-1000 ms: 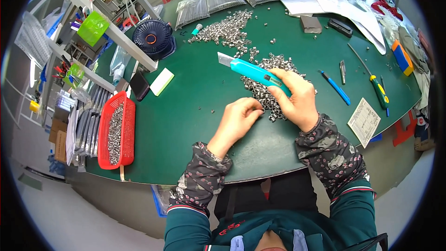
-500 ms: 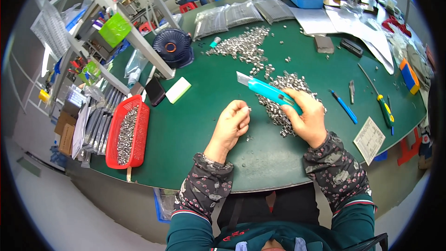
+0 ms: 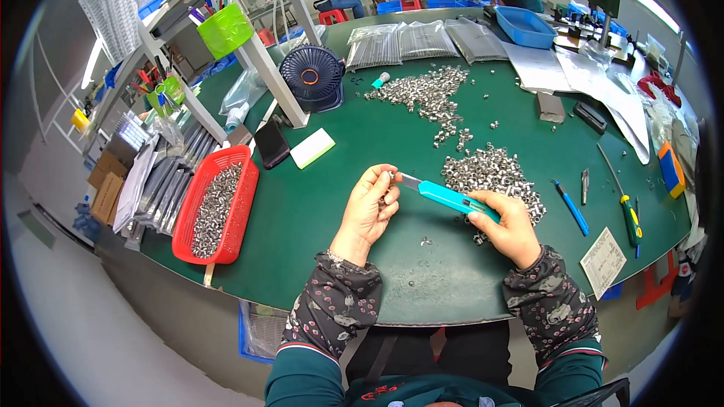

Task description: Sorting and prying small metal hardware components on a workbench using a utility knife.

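In my right hand is a turquoise utility knife, its blade pointing left. The blade tip reaches the fingertips of my left hand. Thumb and forefinger of that hand pinch a small metal ring, mostly covered by the fingers. Just beyond the knife lies a pile of small silvery metal rings, partly hidden behind my right hand. A second, looser pile of such rings spreads farther back. Tiny scraps lie on the green table between my forearms.
At left stand a red basket of metal parts, a phone, a white-green block and a black fan. To the right lie a blue pen-like tool, a screwdriver and a paper card. Two people sit far back.
The knife has come down and left, so its blade now meets my left fingertips. My left hand stays nearly in place. The whole view has shifted slightly.
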Tool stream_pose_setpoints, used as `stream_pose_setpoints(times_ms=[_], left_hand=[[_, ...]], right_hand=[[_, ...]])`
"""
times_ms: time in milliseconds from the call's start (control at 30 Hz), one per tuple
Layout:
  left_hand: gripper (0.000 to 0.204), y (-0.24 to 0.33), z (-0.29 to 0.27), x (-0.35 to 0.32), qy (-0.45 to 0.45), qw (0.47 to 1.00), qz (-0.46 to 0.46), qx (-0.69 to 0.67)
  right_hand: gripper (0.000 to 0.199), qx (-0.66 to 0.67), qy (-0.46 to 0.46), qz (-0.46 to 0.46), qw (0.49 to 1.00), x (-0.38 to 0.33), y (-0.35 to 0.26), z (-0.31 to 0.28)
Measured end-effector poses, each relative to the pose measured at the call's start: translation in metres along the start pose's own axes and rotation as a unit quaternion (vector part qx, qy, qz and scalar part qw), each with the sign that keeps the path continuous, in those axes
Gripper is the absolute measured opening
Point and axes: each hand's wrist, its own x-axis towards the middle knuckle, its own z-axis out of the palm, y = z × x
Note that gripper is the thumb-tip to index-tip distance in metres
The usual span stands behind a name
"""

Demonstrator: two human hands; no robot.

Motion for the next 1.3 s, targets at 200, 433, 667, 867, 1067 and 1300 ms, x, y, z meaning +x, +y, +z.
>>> stream_pose_setpoints(times_ms=[200,433,667,867,1067,1300], left_hand=[[0.011,0.0,0.001,-0.001,-0.025,0.999,0.001,0.03],[0.012,-0.003,0.001,0.0,-0.002,0.997,0.024,0.071],[0.014,-0.003,0.004,-0.002,-0.014,0.997,0.021,0.073],[0.017,-0.004,0.003,-0.002,0.009,0.994,0.018,0.104],[0.018,-0.005,0.001,-0.002,0.018,0.993,0.015,0.112],[0.019,-0.004,0.002,-0.002,0.033,0.991,0.006,0.131]], right_hand=[[0.028,0.046,-0.019,0.037,0.998,0.0,0.002,0.001],[0.026,0.105,-0.067,0.074,0.989,0.001,0.001,0.0],[0.026,0.108,-0.085,0.08,0.987,-0.001,0.003,-0.001],[0.027,0.019,-0.05,0.043,0.998,-0.001,0.0,0.0],[0.025,-0.083,0.005,-0.02,0.996,-0.003,-0.004,0.002],[0.025,-0.147,0.028,-0.05,0.988,-0.004,-0.008,0.0]])
